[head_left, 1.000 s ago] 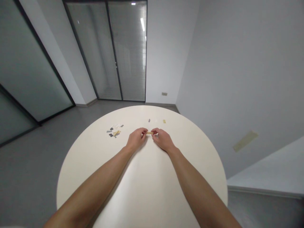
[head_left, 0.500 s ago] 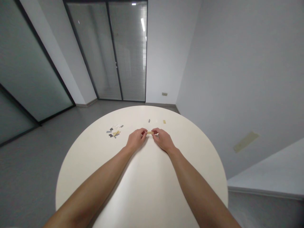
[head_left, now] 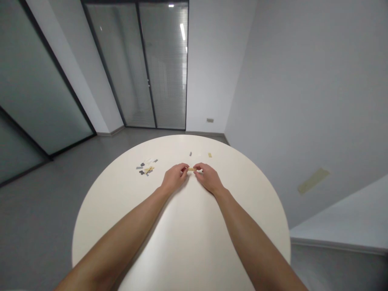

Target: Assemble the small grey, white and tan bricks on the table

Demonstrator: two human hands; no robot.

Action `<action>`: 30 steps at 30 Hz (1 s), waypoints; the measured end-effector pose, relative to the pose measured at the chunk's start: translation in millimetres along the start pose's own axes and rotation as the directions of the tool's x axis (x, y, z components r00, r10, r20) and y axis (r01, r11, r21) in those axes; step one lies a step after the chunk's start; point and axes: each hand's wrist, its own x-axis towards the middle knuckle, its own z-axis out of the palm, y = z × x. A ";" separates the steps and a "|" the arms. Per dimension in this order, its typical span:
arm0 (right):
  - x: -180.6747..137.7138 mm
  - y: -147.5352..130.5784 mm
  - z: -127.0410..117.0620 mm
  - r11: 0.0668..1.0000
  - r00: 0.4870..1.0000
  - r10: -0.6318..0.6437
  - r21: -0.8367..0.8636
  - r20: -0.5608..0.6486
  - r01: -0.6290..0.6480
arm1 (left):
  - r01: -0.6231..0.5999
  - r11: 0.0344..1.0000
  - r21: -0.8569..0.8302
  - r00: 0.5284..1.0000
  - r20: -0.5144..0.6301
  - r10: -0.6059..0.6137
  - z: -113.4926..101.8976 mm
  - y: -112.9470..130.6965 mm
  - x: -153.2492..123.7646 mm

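While the closed fingers of the left hand [head_left: 175,178] and right hand [head_left: 209,179] pinch opposite ends of a small tan plastic brick [head_left: 190,169], loose grey and tan bricks [head_left: 144,169] lie farther left on the round white surface [head_left: 236,210].

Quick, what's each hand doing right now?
Left hand: closed, pinching one end of a small tan plastic brick.
Right hand: closed, pinching the other end.
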 end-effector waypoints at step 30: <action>0.2 0.1 0.1 1.000 1.000 0.013 -0.028 0.021 -0.012 | -0.055 0.998 -0.010 0.998 0.034 0.055 -0.3 -2.8 0.1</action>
